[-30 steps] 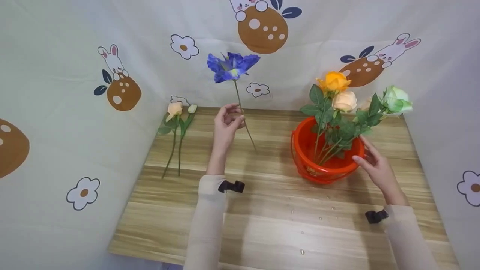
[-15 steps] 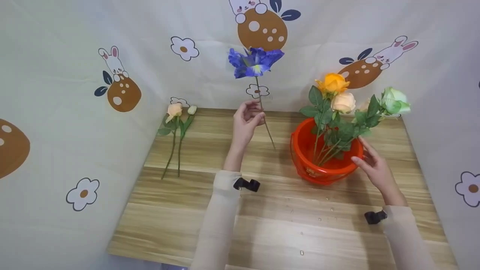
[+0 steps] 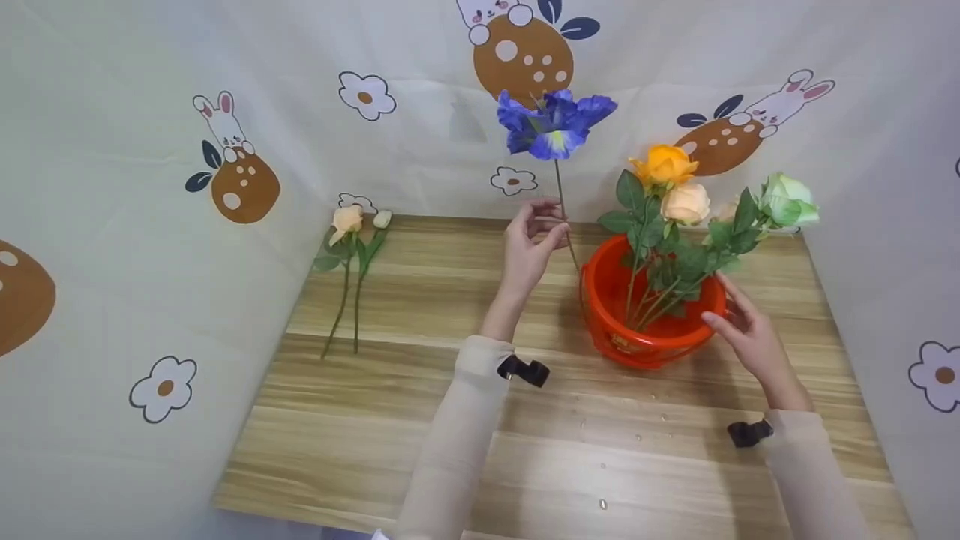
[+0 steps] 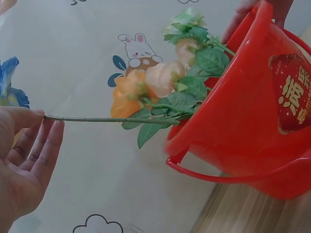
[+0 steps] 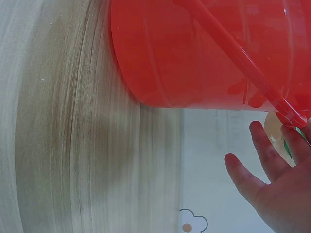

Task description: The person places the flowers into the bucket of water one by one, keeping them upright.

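Note:
My left hand (image 3: 527, 255) pinches the thin stem of a blue artificial iris (image 3: 556, 133), whose bloom stands upright above the fingers. In the left wrist view the stem (image 4: 102, 119) runs from fingertips to the rim of a red bucket (image 4: 228, 116), its lower end overlapping the bucket's edge. My right hand (image 3: 757, 341) holds the bucket's right rim, thumb over the edge; two of its fingers extend free in the right wrist view. Inside the bucket lean an orange rose (image 3: 666, 165), a peach rose (image 3: 685, 204) and a pale green rose (image 3: 789, 200).
A peach rose (image 3: 347, 220) and a white tulip (image 3: 382, 219) lie at the wooden table's (image 3: 360, 427) back left. Small clear droplets (image 3: 602, 505) dot the front. Patterned cloth (image 3: 420, 45) hangs close behind and along both sides. The bucket's handle (image 4: 243, 178) hangs down outside.
My left hand has carried the iris rightward, from the middle of the table to the bucket's left rim. The right hand and the bucket have stayed in place.

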{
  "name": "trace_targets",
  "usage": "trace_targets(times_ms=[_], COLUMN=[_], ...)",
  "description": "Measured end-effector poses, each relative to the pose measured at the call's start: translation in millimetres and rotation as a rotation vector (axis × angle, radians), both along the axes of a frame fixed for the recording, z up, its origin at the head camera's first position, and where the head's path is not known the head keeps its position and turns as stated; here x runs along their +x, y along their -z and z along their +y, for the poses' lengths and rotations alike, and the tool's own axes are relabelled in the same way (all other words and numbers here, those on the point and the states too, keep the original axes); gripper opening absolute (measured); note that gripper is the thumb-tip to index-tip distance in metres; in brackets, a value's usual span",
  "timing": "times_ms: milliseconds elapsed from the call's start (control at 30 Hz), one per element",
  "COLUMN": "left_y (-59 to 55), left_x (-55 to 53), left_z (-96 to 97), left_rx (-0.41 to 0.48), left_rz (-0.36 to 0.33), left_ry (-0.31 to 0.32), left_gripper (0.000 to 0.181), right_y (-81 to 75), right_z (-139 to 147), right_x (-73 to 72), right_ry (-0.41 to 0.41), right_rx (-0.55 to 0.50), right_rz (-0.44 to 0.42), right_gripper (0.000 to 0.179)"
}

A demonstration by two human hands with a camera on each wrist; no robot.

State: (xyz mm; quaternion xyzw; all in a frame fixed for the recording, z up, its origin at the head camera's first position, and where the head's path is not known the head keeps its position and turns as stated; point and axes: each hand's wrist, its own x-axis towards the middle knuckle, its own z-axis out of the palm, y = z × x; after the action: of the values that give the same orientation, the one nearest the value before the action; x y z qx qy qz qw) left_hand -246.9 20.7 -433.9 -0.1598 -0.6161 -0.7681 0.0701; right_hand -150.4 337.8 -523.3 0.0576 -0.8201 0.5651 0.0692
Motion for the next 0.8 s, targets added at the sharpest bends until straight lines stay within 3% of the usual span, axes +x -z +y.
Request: trace_targets(times_ms=[233, 333, 533, 667, 800], left_y=[8.8, 22.8, 53.0, 61.6, 63.7], left_x=[1.8, -2.2, -9.1, -7.7, -4.9], left_z=[24.0, 34.6, 54.2, 61.9, 67.7], left_rx=[-0.057, -0.110, -0.269, -0.415, -0.508], left_rz=[0.066, 0.089, 0.128, 0.188, 0.195], left_ry=[-0.038, -0.038, -0.057, -0.086, -0.062], left_gripper=[0.030, 0.030, 0.032, 0.029, 0.027], right_y=[0.1, 0.5, 1.5, 1.9, 2.2], right_z=[0, 1, 1, 2, 2], right_x=[0.5, 0.4, 0.3, -0.2, -0.1], right_ry=[-0.001, -0.004, -0.012, -0.017, -0.014], right_rx=[-0.013, -0.028, -0.040, -0.046, -0.046], right_rz=[-0.002, -0.006, -0.013, -0.012, -0.012], right_gripper=[0.062, 0.062, 0.063, 0.063, 0.062])
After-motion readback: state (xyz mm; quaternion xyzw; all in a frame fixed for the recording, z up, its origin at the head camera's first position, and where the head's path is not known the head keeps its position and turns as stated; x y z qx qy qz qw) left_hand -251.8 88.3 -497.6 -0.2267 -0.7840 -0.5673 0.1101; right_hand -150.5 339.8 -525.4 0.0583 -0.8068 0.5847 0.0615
